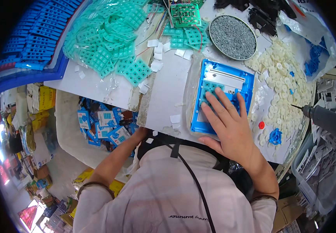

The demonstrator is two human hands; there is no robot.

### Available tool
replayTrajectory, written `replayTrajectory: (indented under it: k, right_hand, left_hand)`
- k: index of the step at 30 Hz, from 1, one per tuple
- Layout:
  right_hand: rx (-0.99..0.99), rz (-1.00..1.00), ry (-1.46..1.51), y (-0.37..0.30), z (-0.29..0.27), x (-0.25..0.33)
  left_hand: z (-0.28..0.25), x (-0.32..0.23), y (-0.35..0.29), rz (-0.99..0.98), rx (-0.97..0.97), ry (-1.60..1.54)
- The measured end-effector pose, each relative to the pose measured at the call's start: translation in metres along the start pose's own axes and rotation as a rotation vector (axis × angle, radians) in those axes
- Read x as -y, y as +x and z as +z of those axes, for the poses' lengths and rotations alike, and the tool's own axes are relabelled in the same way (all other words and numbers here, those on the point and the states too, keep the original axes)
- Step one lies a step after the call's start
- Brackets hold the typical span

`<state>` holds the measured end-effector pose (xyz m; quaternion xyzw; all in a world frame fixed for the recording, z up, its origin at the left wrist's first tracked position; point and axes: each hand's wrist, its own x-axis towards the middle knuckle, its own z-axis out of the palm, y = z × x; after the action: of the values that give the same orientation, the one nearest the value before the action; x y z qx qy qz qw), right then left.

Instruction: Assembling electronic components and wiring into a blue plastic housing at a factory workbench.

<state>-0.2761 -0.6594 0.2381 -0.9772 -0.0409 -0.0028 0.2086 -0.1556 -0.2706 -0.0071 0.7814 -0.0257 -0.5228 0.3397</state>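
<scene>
My right hand (230,126) lies with its fingers spread over a blue plastic casing (249,83). Under its fingertips is a teal rubber keypad (211,86) seated inside the casing, beside a pale flat panel (226,77). The casing rests on a pad wrapped in clear plastic (191,89). Down at the table's front edge is my left hand (140,134), close to a white bin (69,116) of blue-and-white keypad units (106,118). The left hand's fingers are hidden, so what they hold, if anything, cannot be made out.
Teal keypads (113,42) heap at the back left, near blue casings (32,35). Beyond the casing sit a round tray of screws (227,40) and a green circuit board (185,15). Cream plastic discs (282,73) spread to the right, where a dark power screwdriver (325,120) points inward.
</scene>
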Motion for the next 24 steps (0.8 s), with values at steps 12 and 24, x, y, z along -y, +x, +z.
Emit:
replayTrajectory:
  k: [12,24]
  right_hand:
    - [0.082,0.101,-0.047,-0.006,0.005,0.007]
    - [-0.096,0.072,0.087,-0.016,-0.024,0.002]
  left_hand:
    - [-0.071,-0.154,-0.078,0.177,0.034,1.028]
    - [-0.034,-0.363,-0.03,1.306,-0.507,0.742]
